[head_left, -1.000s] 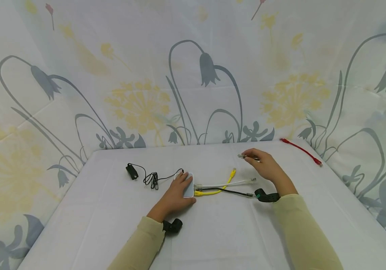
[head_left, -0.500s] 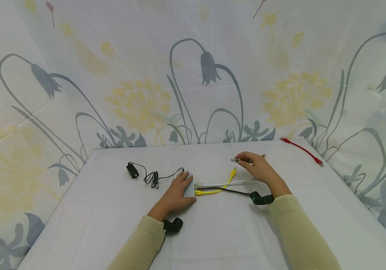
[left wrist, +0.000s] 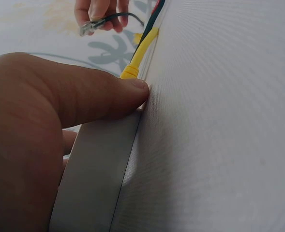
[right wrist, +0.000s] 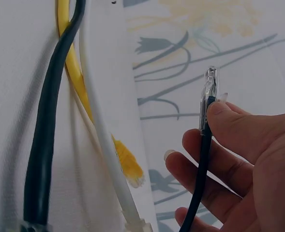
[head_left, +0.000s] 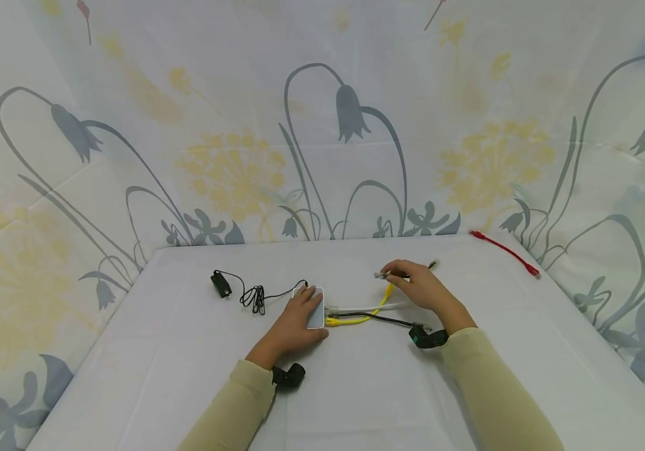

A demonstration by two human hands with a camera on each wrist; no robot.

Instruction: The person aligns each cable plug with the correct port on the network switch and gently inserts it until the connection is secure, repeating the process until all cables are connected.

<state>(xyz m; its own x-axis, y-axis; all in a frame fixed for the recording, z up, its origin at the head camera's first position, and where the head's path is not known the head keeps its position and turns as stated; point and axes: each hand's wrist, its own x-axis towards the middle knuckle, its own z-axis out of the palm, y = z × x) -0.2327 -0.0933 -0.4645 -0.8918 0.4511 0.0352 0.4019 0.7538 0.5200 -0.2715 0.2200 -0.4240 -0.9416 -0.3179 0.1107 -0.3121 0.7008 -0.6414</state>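
My left hand [head_left: 291, 329] holds a small white box [head_left: 316, 316], which looks like a network switch, on the table. In the left wrist view the thumb presses along the edge of the box [left wrist: 91, 169], with fingers partly hidden behind it. Yellow [head_left: 375, 312], white [head_left: 358, 309] and black [head_left: 387, 319] network cables run from the box's right side. My right hand [head_left: 424, 288] is raised over their far ends. It pinches a dark network cable [right wrist: 201, 169] just behind its clear plug [right wrist: 210, 84], which points toward the box side; the rest trails past the curled fingers.
A black power adapter [head_left: 220, 285] lies left of the box, its coiled thin cord [head_left: 254, 299] running to the box's back. A short red network cable [head_left: 505, 249] lies by the table's far right edge. Flower-printed cloth [head_left: 322, 156] hangs behind the table [head_left: 356, 401].
My right hand has moved left and slightly nearer with the dark network cable, coming closer to the white box. The left hand has stayed on the box.
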